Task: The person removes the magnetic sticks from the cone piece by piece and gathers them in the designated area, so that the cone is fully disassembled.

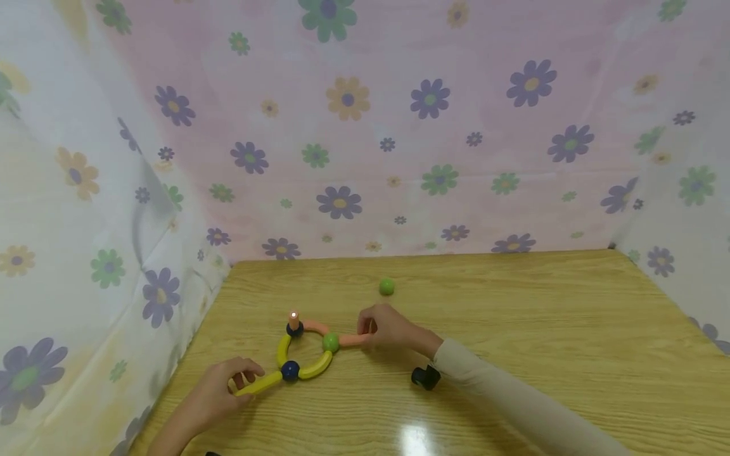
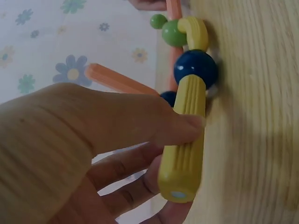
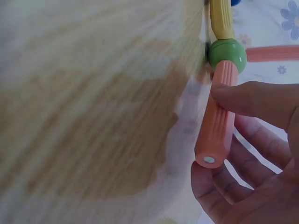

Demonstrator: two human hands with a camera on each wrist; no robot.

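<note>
My left hand [image 1: 213, 392] pinches a straight yellow magnetic stick [image 2: 190, 98] between thumb and fingers; its far end meets a dark blue ball [image 1: 290, 370]. On the other side, my right hand [image 1: 393, 329] pinches a straight orange magnetic stick [image 3: 218, 126], joined to a green ball [image 1: 331, 342]. Between the hands lies a ring: two curved yellow sticks [image 1: 316, 365] and a curved orange stick [image 1: 315, 326], linked by the balls. From a second dark blue ball [image 1: 294, 329], another orange stick [image 1: 293, 320] stands upright.
A loose green ball [image 1: 386, 286] sits on the wooden table [image 1: 513, 316] behind the ring. Near my right forearm lies a small black object [image 1: 426, 377]. Flowered cloth [image 1: 388, 171] hangs at the back and both sides.
</note>
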